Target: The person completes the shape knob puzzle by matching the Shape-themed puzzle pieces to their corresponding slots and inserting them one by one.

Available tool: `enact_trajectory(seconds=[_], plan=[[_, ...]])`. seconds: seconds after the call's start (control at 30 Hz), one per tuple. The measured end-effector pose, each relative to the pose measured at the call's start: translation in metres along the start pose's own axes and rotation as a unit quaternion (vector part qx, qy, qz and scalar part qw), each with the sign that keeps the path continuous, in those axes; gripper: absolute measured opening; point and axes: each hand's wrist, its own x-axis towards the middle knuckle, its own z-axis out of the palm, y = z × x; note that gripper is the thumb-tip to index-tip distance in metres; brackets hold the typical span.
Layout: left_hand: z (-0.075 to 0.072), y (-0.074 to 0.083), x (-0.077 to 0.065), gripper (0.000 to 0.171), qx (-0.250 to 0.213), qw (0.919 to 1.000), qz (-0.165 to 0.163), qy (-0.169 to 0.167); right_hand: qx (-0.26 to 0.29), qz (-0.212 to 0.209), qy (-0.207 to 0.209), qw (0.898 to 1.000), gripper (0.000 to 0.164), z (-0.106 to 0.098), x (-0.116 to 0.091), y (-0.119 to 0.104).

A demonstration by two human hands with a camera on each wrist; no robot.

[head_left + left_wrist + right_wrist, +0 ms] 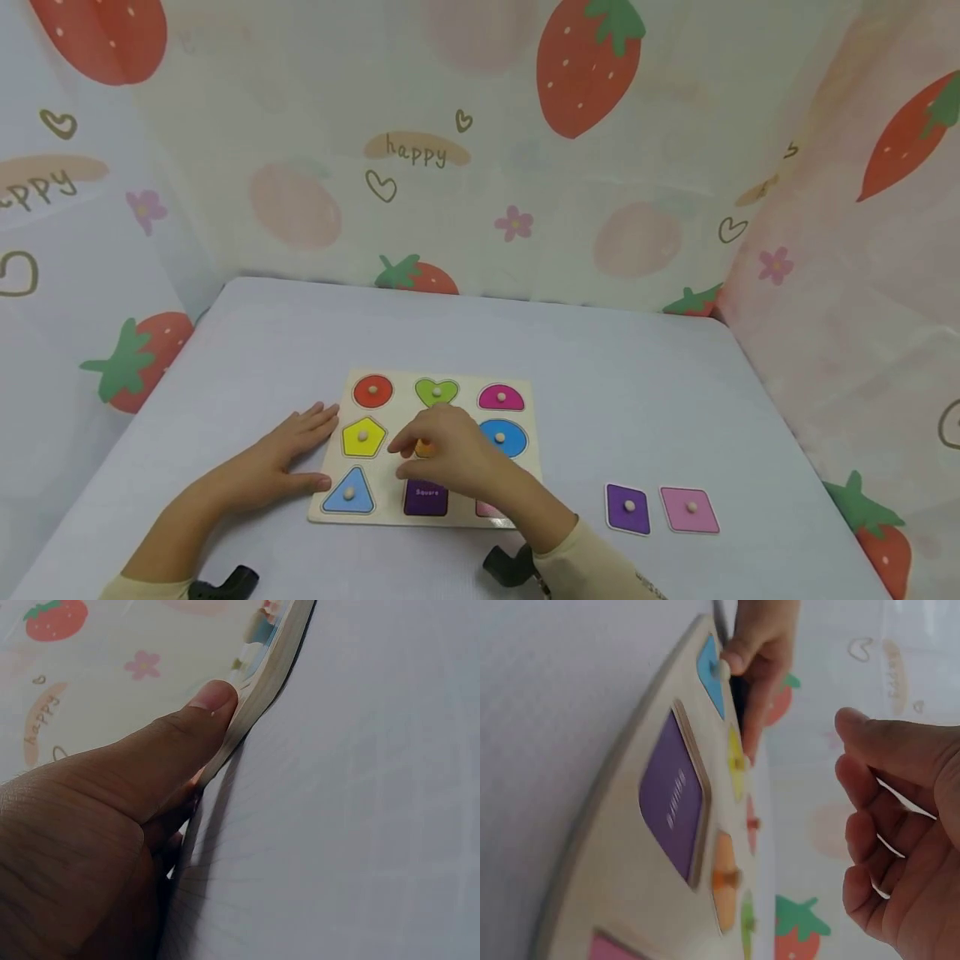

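Note:
A wooden peg puzzle board lies on the table. My left hand rests at its left edge, fingers extended; in the left wrist view the thumb touches the board's side. Above the middle of the board hovers my right hand, fingers loosely bent and holding nothing, as the right wrist view confirms. Beneath it the orange piece sits in its slot, mostly hidden in the head view. A purple recess marked "Square" has no piece in it. The pink recess is partly covered by my right forearm.
Right of the board lie a purple knobbed piece and a pink one. Seated in the board are several shapes, among them a blue triangle and yellow pentagon. Strawberry-printed cloth stands behind the white table.

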Motion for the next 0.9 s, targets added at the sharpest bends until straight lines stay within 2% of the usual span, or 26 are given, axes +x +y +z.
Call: enact_trajectory(seconds=[0.17, 0.4, 0.57, 0.73, 0.9], plan=[[0.002, 0.001, 0.001, 0.099, 0.002, 0.9999, -0.01, -0.002, 0.004, -0.005, 0.016, 1.0, 0.02, -0.022, -0.022, 0.014], [0.002, 0.0, 0.001, 0.098, 0.008, 1.0, -0.004, -0.002, 0.0, -0.013, 0.035, 0.999, 0.019, -0.048, -0.057, 0.043], [0.002, -0.001, 0.002, 0.1, 0.013, 0.9998, -0.013, -0.007, -0.002, -0.005, 0.052, 0.999, 0.02, -0.066, -0.084, 0.064], [0.002, -0.002, 0.002, 0.1, 0.015, 0.9998, -0.013, -0.004, -0.005, -0.024, 0.091, 0.996, 0.024, -0.076, -0.105, 0.085], [0.003, -0.002, -0.001, 0.099, 0.007, 0.9999, -0.01, 0.002, 0.002, 0.005, 0.107, 0.994, 0.023, -0.081, -0.122, 0.102]])
